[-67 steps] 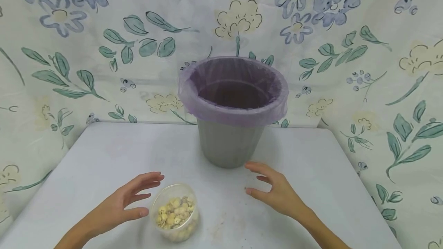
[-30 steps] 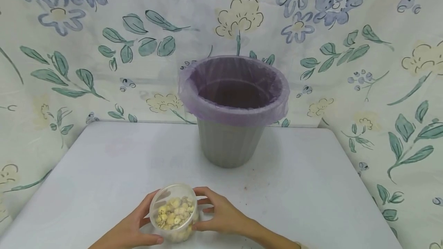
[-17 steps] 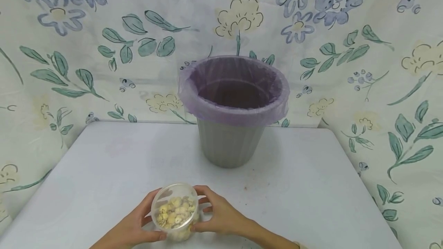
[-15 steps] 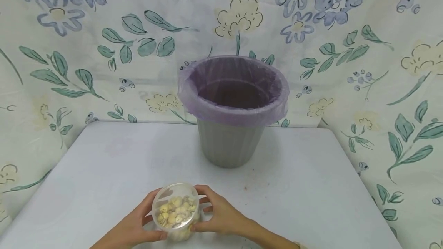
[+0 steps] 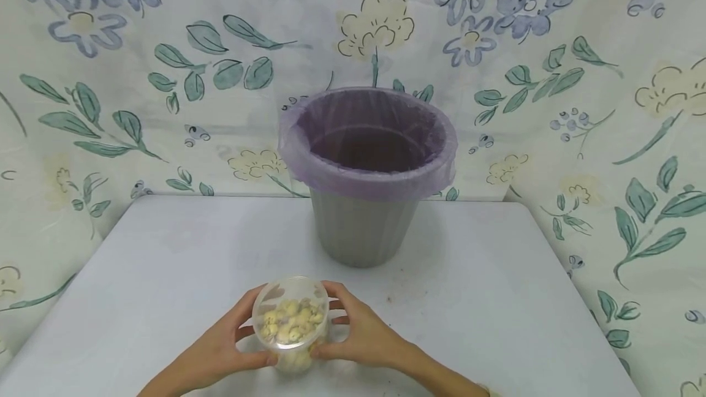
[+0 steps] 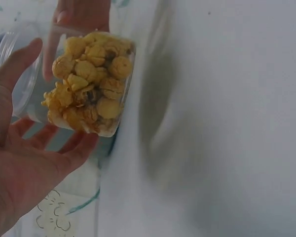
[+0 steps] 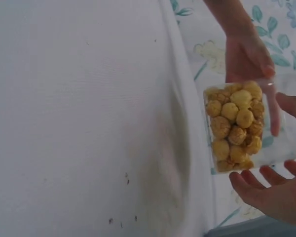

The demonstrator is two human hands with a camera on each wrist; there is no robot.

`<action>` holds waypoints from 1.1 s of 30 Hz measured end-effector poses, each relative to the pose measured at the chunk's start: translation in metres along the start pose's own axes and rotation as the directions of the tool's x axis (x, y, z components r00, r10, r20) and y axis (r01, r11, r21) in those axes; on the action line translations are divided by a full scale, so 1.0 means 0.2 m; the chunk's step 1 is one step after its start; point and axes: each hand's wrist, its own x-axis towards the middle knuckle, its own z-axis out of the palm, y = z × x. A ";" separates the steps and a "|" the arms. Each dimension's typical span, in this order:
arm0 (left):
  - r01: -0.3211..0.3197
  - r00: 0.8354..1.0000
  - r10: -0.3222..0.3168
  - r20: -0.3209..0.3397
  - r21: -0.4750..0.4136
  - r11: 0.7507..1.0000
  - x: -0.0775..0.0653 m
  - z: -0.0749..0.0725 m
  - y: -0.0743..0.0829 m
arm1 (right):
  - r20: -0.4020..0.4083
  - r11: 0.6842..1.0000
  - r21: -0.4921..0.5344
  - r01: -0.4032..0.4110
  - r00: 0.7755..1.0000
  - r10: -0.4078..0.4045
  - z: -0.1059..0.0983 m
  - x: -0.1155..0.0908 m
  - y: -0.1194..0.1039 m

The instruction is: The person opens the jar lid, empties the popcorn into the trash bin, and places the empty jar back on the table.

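A clear plastic tub (image 5: 287, 291), roughly half full of yellow popcorn (image 6: 96, 74), is held between both hands in front of the bin. My left hand (image 5: 228, 342) grips its left side, thumb toward me and fingers round the far side. Opposite, my right hand (image 5: 366, 334) grips the right side in the same way. The tub's open top leans slightly toward me in the head view. Both wrist views show the tub's base over the white table (image 7: 89, 123), with a shadow beside it. In the right wrist view the popcorn (image 7: 237, 123) lies packed toward the base.
Beyond the tub stands a grey bin (image 5: 364, 225) with a purple bag liner (image 5: 369, 184) folded over its rim, its mouth open. A floral cloth (image 5: 220, 133) hangs behind and at both sides of the table. Small dark crumbs (image 5: 389, 299) lie right of the tub.
Both hands came in from apart and took hold of the tub's sides. Since half a second ago, the tub has risen and shifted slightly right and away from me.
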 end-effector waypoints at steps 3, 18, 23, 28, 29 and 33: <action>-0.035 0.999 0.035 -0.018 0.023 0.999 0.02 0.00 0.03 | -0.007 1.000 0.003 0.005 1.000 -0.005 -0.03 -0.01 -0.02; -0.136 0.990 0.137 -0.036 0.030 0.990 0.11 0.05 0.13 | -0.055 0.998 0.034 0.056 0.997 -0.054 -0.11 -0.04 -0.08; -0.173 0.984 0.174 -0.032 0.039 0.984 0.16 0.06 0.18 | -0.076 0.995 0.036 0.092 0.993 -0.089 -0.16 -0.06 -0.11; -0.202 0.979 0.202 -0.015 0.034 0.979 0.21 0.06 0.22 | -0.106 0.994 0.010 0.113 0.988 -0.111 -0.20 -0.07 -0.14; -0.206 0.978 0.207 -0.013 0.030 0.978 0.22 0.07 0.23 | -0.112 0.993 0.005 0.119 0.987 -0.118 -0.21 -0.07 -0.14; -0.219 0.976 0.219 -0.014 0.029 0.975 0.26 0.08 0.25 | -0.137 0.990 -0.011 0.143 0.980 -0.143 -0.24 -0.08 -0.16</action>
